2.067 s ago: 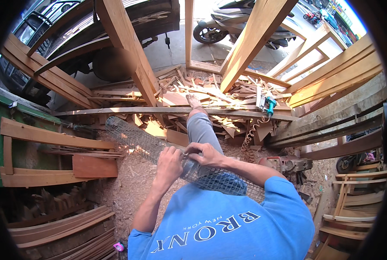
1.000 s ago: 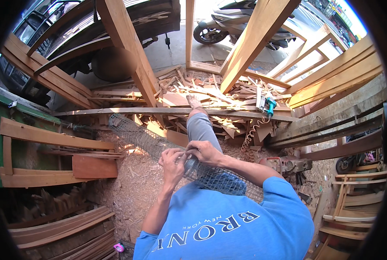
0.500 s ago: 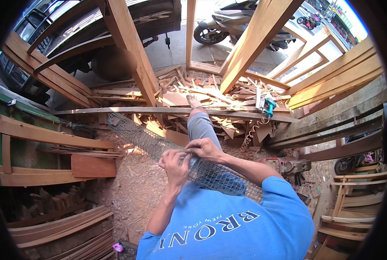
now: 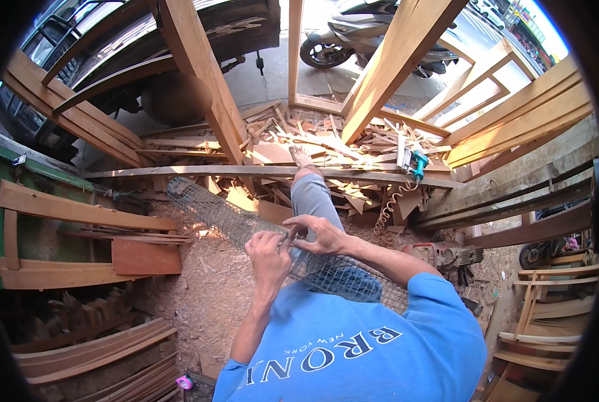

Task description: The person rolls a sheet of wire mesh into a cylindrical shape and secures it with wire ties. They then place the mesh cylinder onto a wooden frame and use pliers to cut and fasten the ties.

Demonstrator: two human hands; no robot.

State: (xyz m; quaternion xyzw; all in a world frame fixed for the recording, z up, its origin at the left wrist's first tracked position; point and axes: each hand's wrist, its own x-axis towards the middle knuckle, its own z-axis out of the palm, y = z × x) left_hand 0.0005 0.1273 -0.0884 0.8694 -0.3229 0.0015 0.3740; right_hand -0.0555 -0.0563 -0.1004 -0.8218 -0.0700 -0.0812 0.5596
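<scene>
A long tube of grey wire mesh (image 4: 222, 218) lies slantwise across my lap, running from the far left to beneath my right forearm. My left hand (image 4: 269, 254) grips the mesh near its middle, with its fingers curled and the thumb raised. Right beside it, my right hand (image 4: 321, 236) is bent over the mesh with its thumb and fingers pinched together. The fingertips of both hands nearly meet, and any fine wire between them is too small to make out. Under the mesh shows my leg in grey-blue trousers (image 4: 313, 197), its bare foot (image 4: 301, 157) resting on wood scraps.
A long plank (image 4: 259, 171) crosses ahead, with heaped wood offcuts (image 4: 333, 144) behind it. A teal air tool (image 4: 418, 164) with a coiled hose lies at right, near a red-grey machine (image 4: 447, 256). Wooden frames (image 4: 85, 211) stand left; a pink tape measure (image 4: 185, 382) sits lower left.
My right hand's fingers have lifted and spread a little from the mesh beside my left hand, which stays nearly still. The mesh tube has hardly moved.
</scene>
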